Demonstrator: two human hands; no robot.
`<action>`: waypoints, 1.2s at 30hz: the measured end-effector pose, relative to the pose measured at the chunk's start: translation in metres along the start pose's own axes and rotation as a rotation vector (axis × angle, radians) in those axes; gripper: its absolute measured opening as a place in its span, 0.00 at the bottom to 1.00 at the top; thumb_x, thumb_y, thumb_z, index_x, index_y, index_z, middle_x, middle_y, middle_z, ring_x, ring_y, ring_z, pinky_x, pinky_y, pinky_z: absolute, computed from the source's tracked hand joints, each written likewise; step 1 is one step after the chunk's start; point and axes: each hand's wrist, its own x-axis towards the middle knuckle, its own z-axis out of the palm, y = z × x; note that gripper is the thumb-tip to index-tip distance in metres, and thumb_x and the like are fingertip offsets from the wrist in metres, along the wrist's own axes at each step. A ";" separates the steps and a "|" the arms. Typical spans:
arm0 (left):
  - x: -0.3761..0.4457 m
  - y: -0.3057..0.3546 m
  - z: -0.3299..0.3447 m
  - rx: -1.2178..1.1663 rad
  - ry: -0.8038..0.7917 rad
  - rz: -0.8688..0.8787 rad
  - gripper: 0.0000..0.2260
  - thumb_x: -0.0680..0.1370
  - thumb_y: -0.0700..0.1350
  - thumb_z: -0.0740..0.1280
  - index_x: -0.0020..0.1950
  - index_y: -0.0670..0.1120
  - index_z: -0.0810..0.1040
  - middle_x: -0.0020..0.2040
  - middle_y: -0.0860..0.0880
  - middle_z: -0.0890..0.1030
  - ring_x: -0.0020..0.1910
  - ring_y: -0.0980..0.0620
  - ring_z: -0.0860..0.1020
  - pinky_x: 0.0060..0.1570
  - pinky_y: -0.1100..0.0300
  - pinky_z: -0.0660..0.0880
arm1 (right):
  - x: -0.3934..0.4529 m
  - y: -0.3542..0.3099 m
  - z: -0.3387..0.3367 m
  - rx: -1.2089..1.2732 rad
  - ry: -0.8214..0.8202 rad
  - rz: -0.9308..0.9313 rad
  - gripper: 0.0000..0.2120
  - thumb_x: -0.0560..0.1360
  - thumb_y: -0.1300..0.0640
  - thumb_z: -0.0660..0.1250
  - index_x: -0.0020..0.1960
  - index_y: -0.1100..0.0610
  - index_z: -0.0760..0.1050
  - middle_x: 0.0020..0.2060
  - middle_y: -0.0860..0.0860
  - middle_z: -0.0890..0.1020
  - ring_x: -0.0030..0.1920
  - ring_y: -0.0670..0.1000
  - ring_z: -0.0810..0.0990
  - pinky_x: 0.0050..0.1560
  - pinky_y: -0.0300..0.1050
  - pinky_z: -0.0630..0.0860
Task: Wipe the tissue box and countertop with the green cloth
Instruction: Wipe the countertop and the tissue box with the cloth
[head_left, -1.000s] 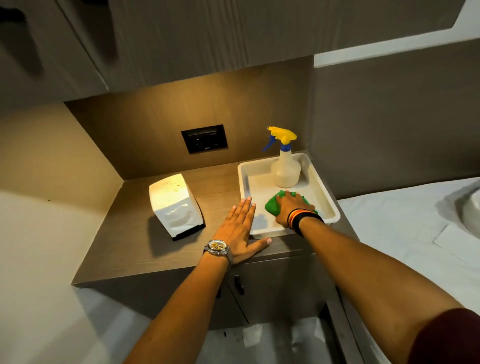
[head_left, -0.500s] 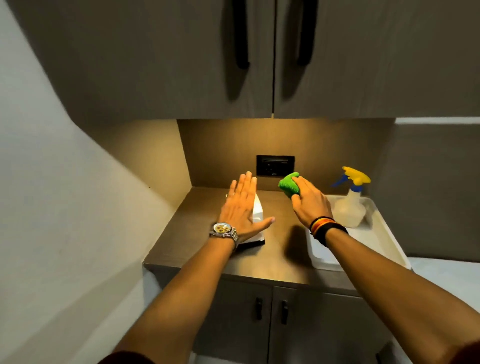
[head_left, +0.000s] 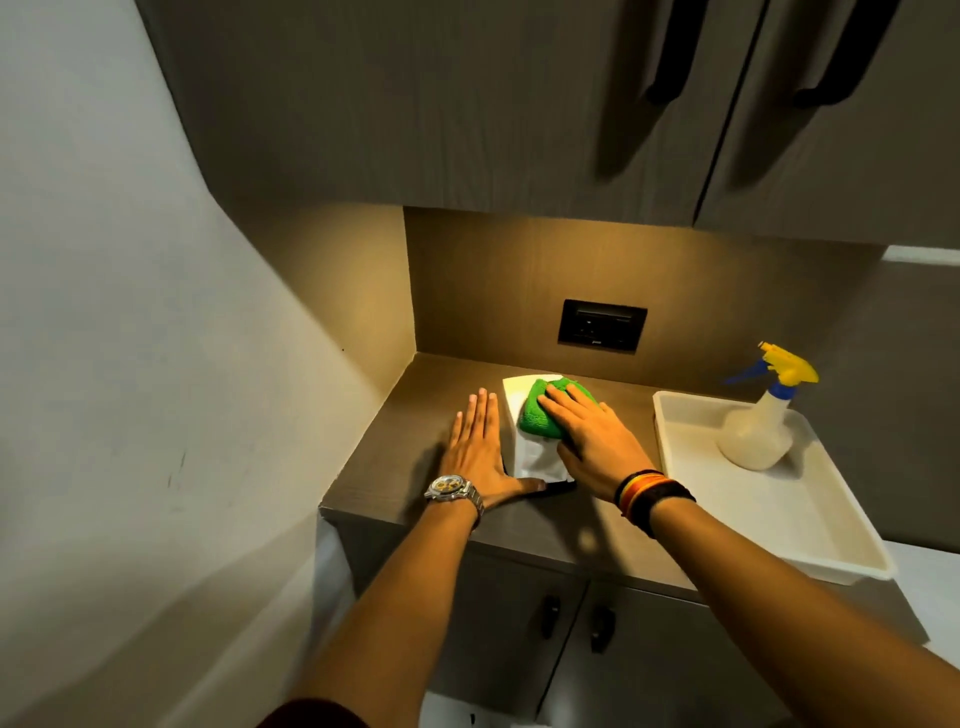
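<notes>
A white tissue box (head_left: 535, 457) stands on the brown countertop (head_left: 410, 410), near the left back corner. My right hand (head_left: 592, 441) presses the green cloth (head_left: 545, 413) flat onto the top of the box. My left hand (head_left: 478, 452) lies with fingers straight against the box's left side, its thumb along the front bottom edge, steadying it. Much of the box is hidden under the cloth and my right hand.
A white tray (head_left: 826, 540) sits at the countertop's right end and holds a spray bottle (head_left: 763, 421) with a yellow and blue head. A black socket panel (head_left: 601, 325) is on the back wall. Upper cabinets (head_left: 519, 104) hang overhead; a wall closes the left side.
My right hand carried the green cloth from the tray over to the tissue box and set it on top. My left hand moved from the counter to the box's left side.
</notes>
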 end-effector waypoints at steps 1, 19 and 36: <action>0.004 0.003 0.003 -0.040 -0.017 -0.009 0.65 0.63 0.75 0.70 0.80 0.41 0.34 0.81 0.42 0.36 0.80 0.45 0.36 0.79 0.49 0.38 | 0.001 0.000 0.000 0.001 -0.006 0.002 0.31 0.76 0.58 0.62 0.78 0.49 0.57 0.79 0.50 0.59 0.78 0.56 0.54 0.75 0.63 0.59; 0.036 0.017 0.039 -0.719 0.212 -0.132 0.58 0.53 0.66 0.81 0.76 0.53 0.56 0.70 0.49 0.71 0.66 0.49 0.74 0.59 0.52 0.78 | 0.038 0.006 -0.001 -0.039 -0.079 0.162 0.26 0.82 0.44 0.53 0.78 0.48 0.56 0.78 0.50 0.60 0.78 0.54 0.57 0.75 0.59 0.62; 0.041 0.007 0.041 -0.711 0.220 -0.095 0.57 0.53 0.65 0.82 0.75 0.53 0.57 0.69 0.52 0.70 0.63 0.53 0.75 0.51 0.69 0.71 | 0.050 0.049 -0.019 0.057 -0.189 -0.064 0.22 0.81 0.51 0.57 0.74 0.40 0.61 0.75 0.37 0.58 0.77 0.47 0.54 0.74 0.49 0.58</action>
